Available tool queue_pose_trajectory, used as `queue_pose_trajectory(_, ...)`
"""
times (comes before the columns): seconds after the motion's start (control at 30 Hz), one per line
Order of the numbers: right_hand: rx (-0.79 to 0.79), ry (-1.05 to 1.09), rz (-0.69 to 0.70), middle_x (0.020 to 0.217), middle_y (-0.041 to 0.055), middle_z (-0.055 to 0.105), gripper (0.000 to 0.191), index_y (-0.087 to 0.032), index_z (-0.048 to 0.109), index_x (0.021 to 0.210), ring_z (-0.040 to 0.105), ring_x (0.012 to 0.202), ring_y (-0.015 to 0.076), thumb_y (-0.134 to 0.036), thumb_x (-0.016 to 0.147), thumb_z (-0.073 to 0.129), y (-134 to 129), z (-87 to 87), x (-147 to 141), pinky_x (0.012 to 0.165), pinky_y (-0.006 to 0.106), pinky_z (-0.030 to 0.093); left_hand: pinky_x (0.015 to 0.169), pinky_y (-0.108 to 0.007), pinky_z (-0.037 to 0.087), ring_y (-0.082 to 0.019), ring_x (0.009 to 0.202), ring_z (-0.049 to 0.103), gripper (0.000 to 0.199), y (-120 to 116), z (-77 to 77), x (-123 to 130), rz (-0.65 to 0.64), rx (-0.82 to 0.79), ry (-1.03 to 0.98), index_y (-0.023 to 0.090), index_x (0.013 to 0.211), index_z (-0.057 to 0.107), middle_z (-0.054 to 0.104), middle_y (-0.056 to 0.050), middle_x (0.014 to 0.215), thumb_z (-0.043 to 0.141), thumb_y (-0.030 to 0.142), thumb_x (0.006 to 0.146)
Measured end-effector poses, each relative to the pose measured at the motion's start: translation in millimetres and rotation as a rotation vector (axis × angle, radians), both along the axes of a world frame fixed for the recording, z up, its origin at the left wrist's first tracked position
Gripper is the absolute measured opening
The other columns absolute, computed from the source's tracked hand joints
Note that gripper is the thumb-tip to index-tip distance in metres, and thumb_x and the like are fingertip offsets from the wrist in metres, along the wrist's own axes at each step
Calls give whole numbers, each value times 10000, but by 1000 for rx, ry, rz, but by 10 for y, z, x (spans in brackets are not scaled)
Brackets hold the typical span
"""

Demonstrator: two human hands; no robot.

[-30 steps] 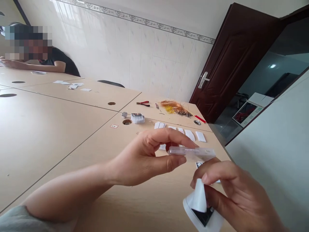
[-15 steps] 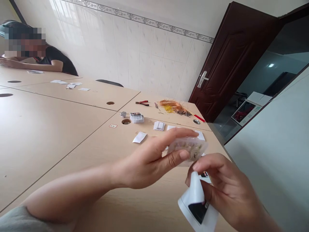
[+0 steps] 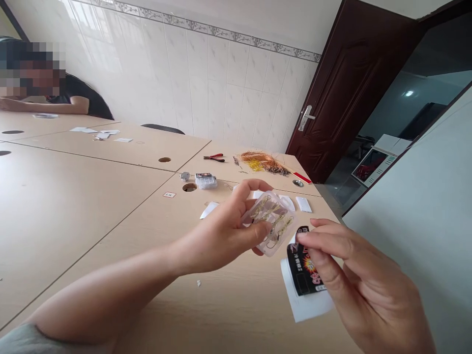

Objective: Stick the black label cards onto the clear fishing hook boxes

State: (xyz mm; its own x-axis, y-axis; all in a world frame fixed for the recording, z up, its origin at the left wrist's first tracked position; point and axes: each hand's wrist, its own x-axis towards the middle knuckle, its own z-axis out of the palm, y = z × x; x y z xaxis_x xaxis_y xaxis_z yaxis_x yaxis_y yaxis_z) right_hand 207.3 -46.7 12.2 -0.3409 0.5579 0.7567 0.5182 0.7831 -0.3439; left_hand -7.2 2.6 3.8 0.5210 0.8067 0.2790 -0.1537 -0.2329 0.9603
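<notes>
My left hand (image 3: 241, 223) grips a small clear plastic box (image 3: 271, 221), thumb across its face. Inside the box lie several fishing hooks with pale yellowish-green cord. My right hand (image 3: 354, 265) pinches a black printed sticker (image 3: 304, 268) by its upper edge, between thumb and forefinger. White backing paper (image 3: 304, 309) shows behind and below the sticker; how far the two are still joined I cannot tell. Box and sticker are close together above the table, with the sticker lower and to the right.
On the table (image 3: 129, 206) are stacked clear boxes (image 3: 205, 181), red-handled pliers (image 3: 214, 157), a bundle of copper-coloured strands (image 3: 263, 162) and white papers (image 3: 303, 204). Round holes (image 3: 190, 187) pierce the tabletop. Another person (image 3: 81, 98) sits at the far left. A dark door (image 3: 346, 83) stands open.
The box has tilted and come lower and left, so its hooks show clearly. The right hand has turned the sticker, so its black printed face now shows instead of the curled white paper.
</notes>
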Motion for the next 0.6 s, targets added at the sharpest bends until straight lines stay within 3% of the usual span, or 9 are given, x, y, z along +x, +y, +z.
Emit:
queue_pose_trajectory(0.1, 9, -41, -50, 994, 17, 767, 244, -239, 687, 1131, 723, 863, 133, -124, 932, 607, -46, 15, -12, 780, 215, 598, 635, -218, 573, -122, 754, 639, 363, 2, -6, 8, -43, 46, 75, 253, 1299, 483, 665, -8, 942, 618, 205, 965)
queue_pose_trajectory(0.2, -25, -67, -63, 982, 10, 784, 205, -241, 691, 1120, 748, 845, 134, -194, 921, 666, -65, 11, -28, 791, 203, 614, 704, -243, 561, -145, 831, 655, 378, 5, 0, 16, -6, 132, 111, 240, 1333, 561, 697, -34, 1005, 612, 201, 960)
queue_pose_trajectory(0.37, -90, -56, -50, 1040, 0, 783, 233, -279, 672, 1152, 758, 897, 134, -219, 927, 671, -71, -23, -36, 838, 190, 618, 670, -218, 534, -119, 750, 623, 286, 5, -15, 15, -5, 149, 85, 244, 1253, 569, 679, 0, 920, 602, 191, 974)
queue_pose_trajectory(0.5, -53, -54, -67, 1040, 5, 782, 256, -282, 660, 1172, 758, 904, 146, -194, 931, 663, -82, -60, -31, 844, 208, 627, 782, -233, 578, -156, 999, 684, 277, -46, 10, 17, -71, 115, 90, 242, 1264, 603, 689, -60, 1233, 525, 171, 1007)
queue_pose_trajectory(0.6, -58, -77, -100, 1061, 13, 780, 272, -288, 651, 1183, 760, 917, 164, -182, 933, 658, -112, -57, -36, 843, 233, 638, 927, -232, 571, -172, 1223, 640, 343, -92, 47, 6, -115, 128, 110, 313, 1334, 597, 644, -18, 1394, 509, 178, 1031)
